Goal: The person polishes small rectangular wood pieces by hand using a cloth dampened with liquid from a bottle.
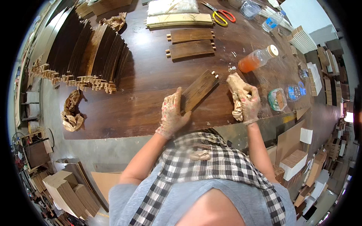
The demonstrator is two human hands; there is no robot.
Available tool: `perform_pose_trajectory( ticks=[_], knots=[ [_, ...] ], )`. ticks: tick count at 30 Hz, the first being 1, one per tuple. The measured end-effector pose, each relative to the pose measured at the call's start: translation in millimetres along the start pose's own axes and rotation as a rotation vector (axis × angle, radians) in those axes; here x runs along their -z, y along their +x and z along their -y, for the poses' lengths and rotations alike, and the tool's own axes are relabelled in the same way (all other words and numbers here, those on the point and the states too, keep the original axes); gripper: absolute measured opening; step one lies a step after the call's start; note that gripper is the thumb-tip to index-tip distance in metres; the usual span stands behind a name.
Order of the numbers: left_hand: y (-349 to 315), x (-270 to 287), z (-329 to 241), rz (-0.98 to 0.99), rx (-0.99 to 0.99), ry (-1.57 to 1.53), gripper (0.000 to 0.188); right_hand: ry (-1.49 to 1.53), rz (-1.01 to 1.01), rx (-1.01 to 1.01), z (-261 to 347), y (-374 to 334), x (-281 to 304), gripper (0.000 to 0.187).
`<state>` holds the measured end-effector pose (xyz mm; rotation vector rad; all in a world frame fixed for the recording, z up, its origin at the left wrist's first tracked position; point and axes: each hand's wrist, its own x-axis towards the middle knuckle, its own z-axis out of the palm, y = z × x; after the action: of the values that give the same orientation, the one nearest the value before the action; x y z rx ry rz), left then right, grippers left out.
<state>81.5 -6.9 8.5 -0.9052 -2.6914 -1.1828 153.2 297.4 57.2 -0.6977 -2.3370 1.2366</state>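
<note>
My left hand (174,113), in a thin patterned glove, grips the near end of a dark brown wooden board (199,90). Pale dowel pegs stick out of the board's far end, which is tilted up to the right. To its right, my gloved right hand (249,104) is closed round a crumpled piece of tan paper or cloth (235,83). That wad is apart from the board. Farther back lie two similar dark boards with dowels, one (192,49) in front of the other (190,35).
Many dark boards stand in a stack (85,49) at the left of the brown table (113,120), with crumpled brown paper (72,113) nearer me. Pale boards (179,20) and scissors (220,15) lie at the back. A bottle of orange liquid (254,60), a plastic tub (277,99) and water bottles (296,92) stand right.
</note>
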Motion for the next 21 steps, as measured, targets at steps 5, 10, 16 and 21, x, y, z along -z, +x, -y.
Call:
perform_pose_trajectory(
  ticks=[5,10,16,21],
  knots=[
    [1.7,2.6,0.2,0.005,-0.015,-0.017,0.101,-0.02,0.067,0.222,27.7,33.7,-50.0,0.035],
    [4.9,5.5,8.9,-0.018,-0.051,-0.014,0.099,-0.078,0.19,0.121,3.0,18.3,-29.6,0.03],
    [10.3,6.6,7.8,0.039,-0.049,-0.012,0.099,0.219,0.051,-0.069,-11.0,-25.1,-7.1,0.033],
    [10.5,4.2,13.5,0.045,-0.073,-0.026,0.098,0.154,0.026,0.07,-14.1,-22.7,-26.6,0.033]
  ],
)
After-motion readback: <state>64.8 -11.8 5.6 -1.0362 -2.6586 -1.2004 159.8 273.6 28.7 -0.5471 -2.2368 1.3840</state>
